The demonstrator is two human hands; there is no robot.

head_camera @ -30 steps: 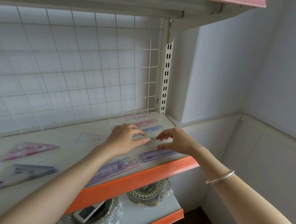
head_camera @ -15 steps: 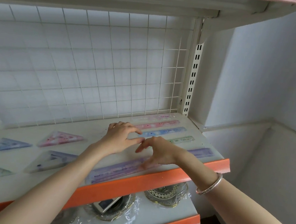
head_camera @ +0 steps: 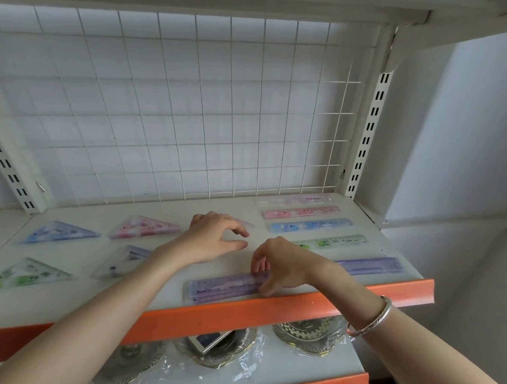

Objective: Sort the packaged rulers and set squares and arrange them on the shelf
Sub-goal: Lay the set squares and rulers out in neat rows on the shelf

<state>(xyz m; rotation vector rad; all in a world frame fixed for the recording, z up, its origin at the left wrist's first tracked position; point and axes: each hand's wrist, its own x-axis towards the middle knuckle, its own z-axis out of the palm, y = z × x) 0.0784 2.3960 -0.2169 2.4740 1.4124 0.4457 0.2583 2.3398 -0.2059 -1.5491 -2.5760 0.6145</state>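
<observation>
Packaged rulers lie in a row at the shelf's right end: pink ruler [head_camera: 301,212], blue ruler [head_camera: 309,226], green ruler [head_camera: 331,240], purple ruler [head_camera: 373,263]. Another purple ruler [head_camera: 223,287] lies along the orange front edge. My right hand [head_camera: 282,265] pinches its right end with curled fingers and thumb. My left hand [head_camera: 212,240] hovers beside it, fingers loose, holding nothing; a clear set square tip [head_camera: 245,223] shows behind it. Pink set square [head_camera: 145,227], blue set square [head_camera: 57,232], purple set square [head_camera: 126,261] and green set square [head_camera: 27,274] lie to the left.
The shelf [head_camera: 92,312] has a wire grid back [head_camera: 192,107] and slotted uprights [head_camera: 367,135]. Another shelf board hangs close above. The lower shelf [head_camera: 289,370] holds wrapped metal dishes [head_camera: 309,332]. A wall stands at the right.
My right hand has moved left and toward the front edge, from the row of rulers onto the near purple ruler. My left hand has stayed over the shelf's middle. The view has shifted.
</observation>
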